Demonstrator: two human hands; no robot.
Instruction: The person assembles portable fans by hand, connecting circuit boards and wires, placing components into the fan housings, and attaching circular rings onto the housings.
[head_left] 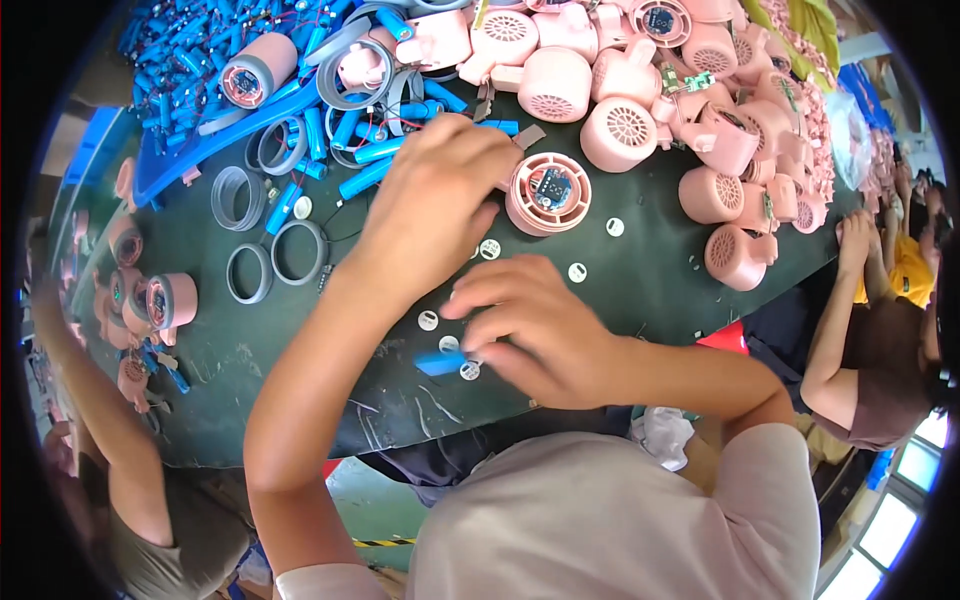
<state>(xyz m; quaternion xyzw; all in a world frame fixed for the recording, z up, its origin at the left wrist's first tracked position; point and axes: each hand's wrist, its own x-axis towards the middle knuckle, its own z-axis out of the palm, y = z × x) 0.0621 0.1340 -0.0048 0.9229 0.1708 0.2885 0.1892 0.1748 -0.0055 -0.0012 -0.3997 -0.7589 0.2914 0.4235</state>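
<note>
A round pink fan housing sits upright on the dark green table, its open top showing a blue circuit board and red wires. My left hand is closed at the housing's left side, gripping its edge; the fingertips are partly hidden. Nearer to me, my right hand pinches a small blue piece, too smeared by motion to name its kind. Around and under that hand lie several round white labelled discs.
Blue battery cells with wires fill a blue tray at the far left. Grey rings lie left of my left arm. Pink fan housings are heaped at the far right. Co-workers' arms show at both sides.
</note>
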